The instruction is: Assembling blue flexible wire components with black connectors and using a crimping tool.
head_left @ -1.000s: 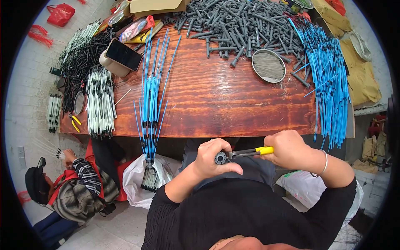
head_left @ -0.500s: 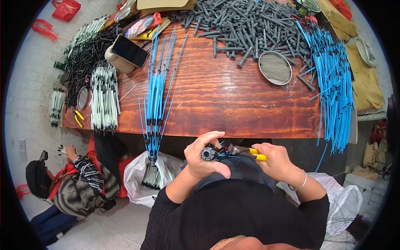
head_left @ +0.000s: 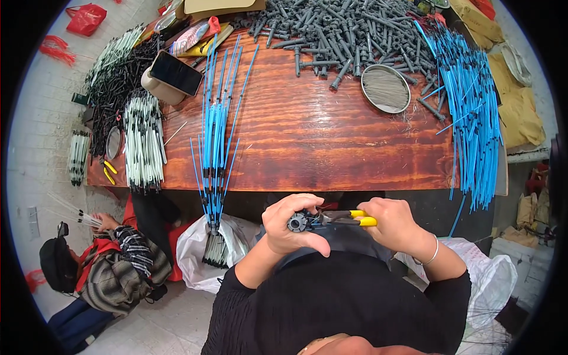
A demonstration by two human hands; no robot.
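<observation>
Now, fingers [head_left: 375,207] curled around pliers [head_left: 366,222], fitting [head_left: 302,222] cupped

On the left half of the table [head_left: 355,163], a dark-screened phone [head_left: 176,73] leans against a rounded beige object [head_left: 157,92], and behind it stands an open cardboard box [head_left: 225,6]. A red bag [head_left: 86,20] lies at upper left, near some red strings [head_left: 57,49]. Yellowish-brown sacks [head_left: 516,109] are beyond the right edge, and at lower left is a co-worker [head_left: 115,285] in a black cap [head_left: 57,263].

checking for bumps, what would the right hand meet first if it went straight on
Led by its pliers, probably the dark round part in the left hand; depth is unclear.
</observation>
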